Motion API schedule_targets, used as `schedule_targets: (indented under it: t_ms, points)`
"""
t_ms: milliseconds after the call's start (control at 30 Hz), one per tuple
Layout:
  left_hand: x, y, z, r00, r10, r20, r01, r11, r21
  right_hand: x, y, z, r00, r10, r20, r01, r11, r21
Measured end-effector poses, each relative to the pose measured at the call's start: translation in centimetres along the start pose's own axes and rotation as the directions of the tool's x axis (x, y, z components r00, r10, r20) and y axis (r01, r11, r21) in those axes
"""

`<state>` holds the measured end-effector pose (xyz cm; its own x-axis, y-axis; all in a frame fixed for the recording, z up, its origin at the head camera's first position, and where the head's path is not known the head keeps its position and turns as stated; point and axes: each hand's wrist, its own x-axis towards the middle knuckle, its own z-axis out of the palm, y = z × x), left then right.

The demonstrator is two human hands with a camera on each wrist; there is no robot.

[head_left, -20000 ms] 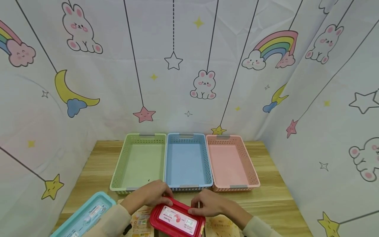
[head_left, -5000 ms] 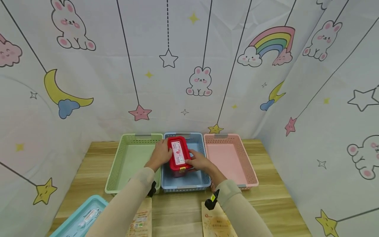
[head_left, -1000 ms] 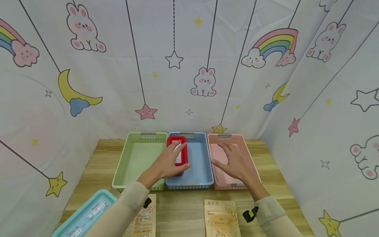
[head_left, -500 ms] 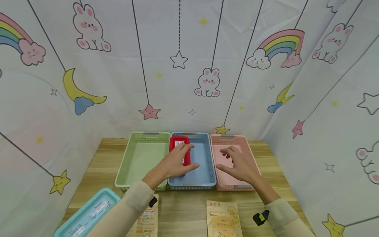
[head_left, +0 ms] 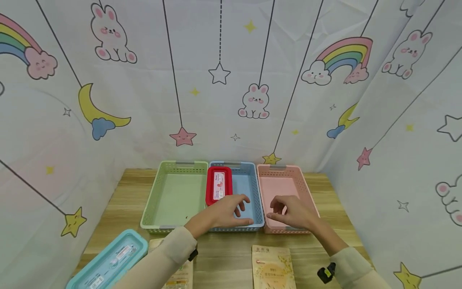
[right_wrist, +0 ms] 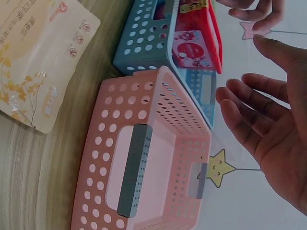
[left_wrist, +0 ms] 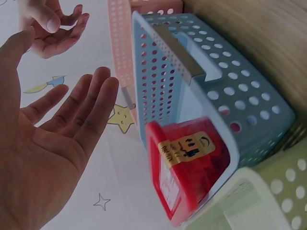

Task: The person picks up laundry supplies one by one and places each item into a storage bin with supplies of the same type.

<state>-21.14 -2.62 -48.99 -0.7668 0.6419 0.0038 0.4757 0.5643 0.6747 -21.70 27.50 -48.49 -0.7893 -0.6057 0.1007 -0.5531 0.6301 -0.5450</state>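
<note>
A red-lidded plastic food box (head_left: 219,185) with a pale label lies in the left half of the blue basket (head_left: 246,192). My left hand (head_left: 229,211) hovers over the near part of that basket, palm and loosely bent fingers free of anything. Over the near part of the pink basket (head_left: 278,185), my right hand (head_left: 294,212) also holds nothing, its fingers relaxed. In the left wrist view the box (left_wrist: 189,163) sits apart from the hand, a gold sticker on its end. The right wrist view shows the bare right palm (right_wrist: 288,139) beside the pink basket (right_wrist: 132,175).
A green basket (head_left: 182,196) stands left of the blue one. On the wooden table (head_left: 223,257) in front lie a beige pouch (head_left: 273,267) at right, another pouch (head_left: 182,277) partly under my left sleeve, and a turquoise-lidded box (head_left: 113,261) at left. A printed cloth (head_left: 231,152) hangs behind.
The red-lidded box went from the table between the pouches into the blue basket, carried by both hands. Both hands have let go and drawn back toward me.
</note>
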Motion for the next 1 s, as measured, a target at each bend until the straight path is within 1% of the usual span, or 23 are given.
schedule_targets:
  t_ms: [100,233,300,433,567,767,833,1000]
  points:
    - [0.3,-0.1,0.8,1.000,0.016,0.020,-0.016,1.000,-0.002,0.0,0.0,0.2,0.998,-0.018,0.060,0.017,1.000,0.011]
    - [0.5,0.2,1.8,0.997,0.046,0.059,-0.046,0.999,0.009,-0.1,0.2,0.6,0.992,-0.059,0.113,0.056,0.998,0.032]
    - [0.6,0.4,2.4,0.993,0.070,0.094,-0.073,0.997,0.023,-0.3,0.3,0.9,0.987,-0.083,0.140,0.078,0.996,0.045]
    - [0.5,0.7,3.7,0.979,0.120,0.166,-0.129,0.991,0.043,-1.0,0.4,1.4,0.976,-0.110,0.188,0.104,0.994,0.044]
    - [0.4,0.6,5.3,0.973,0.145,0.181,-0.162,0.983,0.086,-1.5,0.5,1.8,0.970,-0.124,0.209,0.120,0.992,0.032]
    - [-0.2,0.5,7.6,0.970,0.136,0.202,-0.168,0.974,0.150,-2.0,0.6,2.8,0.961,-0.117,0.252,0.104,0.992,0.066]
    - [-0.3,0.5,8.1,0.972,0.116,0.203,-0.156,0.968,0.196,-2.1,0.7,3.2,0.960,-0.119,0.253,0.103,0.992,0.073]
    - [0.0,0.7,9.0,0.983,0.035,0.179,-0.091,0.944,0.316,-2.7,0.9,3.8,0.966,-0.134,0.222,0.129,0.991,0.037]
